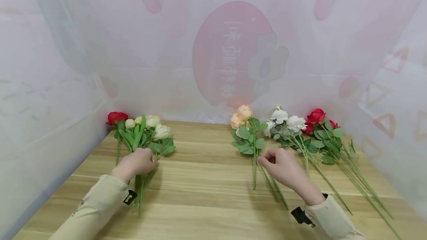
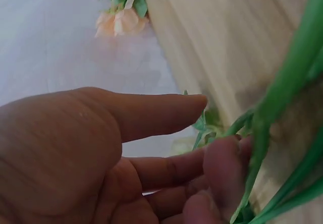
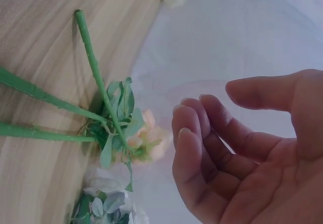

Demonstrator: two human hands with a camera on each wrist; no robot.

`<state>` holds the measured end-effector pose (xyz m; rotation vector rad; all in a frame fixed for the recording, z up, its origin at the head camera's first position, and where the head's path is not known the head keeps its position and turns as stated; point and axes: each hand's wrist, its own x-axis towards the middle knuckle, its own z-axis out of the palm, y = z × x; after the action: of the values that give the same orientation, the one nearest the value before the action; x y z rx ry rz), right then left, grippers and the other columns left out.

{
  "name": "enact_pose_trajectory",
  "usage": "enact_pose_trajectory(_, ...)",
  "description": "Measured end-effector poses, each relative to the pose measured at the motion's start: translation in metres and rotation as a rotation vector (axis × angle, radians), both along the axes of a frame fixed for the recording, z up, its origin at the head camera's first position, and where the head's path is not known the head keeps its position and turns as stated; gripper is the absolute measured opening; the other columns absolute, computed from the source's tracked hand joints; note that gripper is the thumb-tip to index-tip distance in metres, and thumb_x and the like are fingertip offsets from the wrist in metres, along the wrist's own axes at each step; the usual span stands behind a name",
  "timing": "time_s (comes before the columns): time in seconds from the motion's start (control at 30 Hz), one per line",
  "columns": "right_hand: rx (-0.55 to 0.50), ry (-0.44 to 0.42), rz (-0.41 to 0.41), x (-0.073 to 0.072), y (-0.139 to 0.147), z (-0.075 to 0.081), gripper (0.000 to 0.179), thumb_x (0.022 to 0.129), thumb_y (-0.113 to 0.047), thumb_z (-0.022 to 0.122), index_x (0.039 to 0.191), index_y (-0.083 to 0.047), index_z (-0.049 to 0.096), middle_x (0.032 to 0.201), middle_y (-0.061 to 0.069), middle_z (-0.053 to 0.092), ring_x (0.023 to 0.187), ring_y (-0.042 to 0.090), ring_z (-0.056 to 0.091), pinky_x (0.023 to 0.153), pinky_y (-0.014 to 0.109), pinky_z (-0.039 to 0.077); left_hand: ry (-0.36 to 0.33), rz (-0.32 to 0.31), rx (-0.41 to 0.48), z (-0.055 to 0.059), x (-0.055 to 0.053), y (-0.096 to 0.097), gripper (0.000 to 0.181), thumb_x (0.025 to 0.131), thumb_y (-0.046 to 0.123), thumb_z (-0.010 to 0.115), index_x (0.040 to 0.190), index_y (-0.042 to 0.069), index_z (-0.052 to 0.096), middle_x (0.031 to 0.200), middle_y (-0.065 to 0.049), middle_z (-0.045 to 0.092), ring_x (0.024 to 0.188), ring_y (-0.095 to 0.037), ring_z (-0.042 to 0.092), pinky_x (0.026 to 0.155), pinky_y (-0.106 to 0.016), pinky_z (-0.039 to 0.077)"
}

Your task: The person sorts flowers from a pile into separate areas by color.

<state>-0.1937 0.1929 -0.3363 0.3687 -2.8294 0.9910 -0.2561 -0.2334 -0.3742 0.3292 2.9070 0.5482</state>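
Observation:
My left hand [image 1: 137,163] lies over the stems of a bunch on the left, which has pale tulip buds [image 1: 130,123] and creamy white roses [image 1: 162,132]. In the left wrist view its thumb stands apart from the bent fingers, whose tips are right at a green stem [image 2: 267,103]. Near the stems of the peach roses [image 1: 244,112], my right hand [image 1: 283,165] hovers with loosely curved fingers and nothing in them. Several cut green stems [image 3: 93,62] of that peach bunch point toward the right wrist camera.
A red rose [image 1: 116,117] lies at the far left. White flowers [image 1: 295,123] and red roses [image 1: 316,116] lie right of the peach bunch, their long stems reaching toward the front right. Pale printed curtains [image 1: 173,84] enclose the wooden table [image 1: 200,180] at the back and sides.

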Motion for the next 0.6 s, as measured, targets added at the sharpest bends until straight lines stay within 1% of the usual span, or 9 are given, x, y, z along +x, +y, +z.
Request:
enact_pose_trajectory(0.1, 0.005, 0.001, 0.0, -0.0008, 0.001, -0.0014, 0.024, 0.095, -0.02, 0.065, 0.072, -0.014, 0.062, 0.055, -0.003, 0.045, 0.048, 0.011, 0.035, 0.053, 0.031, 0.036, -0.024, 0.019, -0.044, -0.0032, 0.0018, 0.0059, 0.029, 0.087, 0.011, 0.061, 0.063, 0.012, 0.045, 0.056, 0.0, 0.04, 0.049, -0.014, 0.039, 0.048, -0.032, 0.035)
enact_pose_trajectory(0.17, 0.008, 0.001, 0.002, -0.0014, 0.0014, -0.0022, 0.025, 0.095, -0.021, 0.065, 0.071, -0.015, 0.062, 0.054, -0.003, 0.044, 0.047, 0.011, 0.034, 0.053, 0.031, 0.035, -0.024, 0.023, -0.069, -0.0043, 0.0026, 0.0082, 0.019, 0.083, 0.007, 0.062, 0.069, 0.009, 0.049, 0.061, -0.003, 0.044, 0.053, -0.017, 0.043, 0.05, -0.035, 0.036)
enact_pose_trajectory(0.23, 0.013, 0.001, 0.005, -0.0017, 0.0016, -0.003, 0.027, 0.095, -0.021, 0.065, 0.07, -0.015, 0.06, 0.053, -0.003, 0.042, 0.047, 0.01, 0.033, 0.053, 0.031, 0.035, -0.023, 0.018, -0.084, -0.0042, 0.0031, 0.0095, 0.015, 0.083, 0.005, 0.064, 0.074, 0.007, 0.052, 0.065, -0.006, 0.047, 0.057, -0.02, 0.045, 0.052, -0.037, 0.037)
enact_pose_trajectory(0.3, 0.018, 0.003, 0.008, -0.0019, 0.0015, -0.0034, 0.028, 0.096, -0.021, 0.064, 0.069, -0.015, 0.059, 0.053, -0.004, 0.042, 0.047, 0.01, 0.033, 0.052, 0.031, 0.035, -0.016, 0.01, -0.087, -0.0034, 0.0035, 0.0098, 0.013, 0.082, 0.003, 0.064, 0.076, 0.007, 0.052, 0.066, -0.006, 0.046, 0.057, -0.02, 0.045, 0.052, -0.037, 0.037)
enact_pose_trajectory(0.37, 0.019, 0.003, 0.011, -0.002, 0.0013, -0.0034, 0.03, 0.096, -0.022, 0.064, 0.068, -0.015, 0.058, 0.053, -0.004, 0.041, 0.047, 0.01, 0.032, 0.052, 0.031, 0.034, -0.02, 0.004, -0.075, -0.0029, 0.0044, 0.0098, 0.013, 0.081, 0.002, 0.061, 0.076, 0.007, 0.051, 0.064, -0.004, 0.042, 0.055, -0.018, 0.041, 0.051, -0.035, 0.034)
enact_pose_trajectory(0.43, 0.022, 0.007, 0.013, -0.0025, 0.001, -0.0036, 0.03, 0.096, -0.021, 0.064, 0.067, -0.014, 0.057, 0.053, -0.004, 0.04, 0.047, 0.01, 0.032, 0.053, 0.03, 0.034, -0.028, -0.005, -0.049, -0.0025, 0.0053, 0.0095, 0.016, 0.08, -0.001, 0.058, 0.073, 0.008, 0.047, 0.06, -0.001, 0.036, 0.052, -0.015, 0.033, 0.049, -0.032, 0.029)
enact_pose_trajectory(0.53, 0.018, 0.008, 0.017, -0.003, 0.0011, -0.0043, 0.03, 0.096, -0.02, 0.064, 0.066, -0.014, 0.057, 0.053, -0.004, 0.041, 0.047, 0.01, 0.032, 0.053, 0.031, 0.035, -0.029, -0.023, 0.011, -0.0017, 0.0057, 0.0094, 0.027, 0.078, -0.005, 0.052, 0.063, 0.013, 0.038, 0.055, 0.004, 0.024, 0.05, -0.011, 0.019, 0.047, -0.028, 0.02)
enact_pose_trajectory(0.6, 0.018, 0.007, 0.017, -0.003, 0.0014, -0.005, 0.03, 0.095, -0.019, 0.064, 0.066, -0.014, 0.057, 0.053, -0.004, 0.041, 0.047, 0.01, 0.033, 0.053, 0.03, 0.035, -0.012, -0.042, 0.048, -0.0003, 0.0055, 0.01, 0.034, 0.077, -0.006, 0.049, 0.058, 0.016, 0.032, 0.053, 0.007, 0.018, 0.05, -0.01, 0.013, 0.047, -0.026, 0.016)
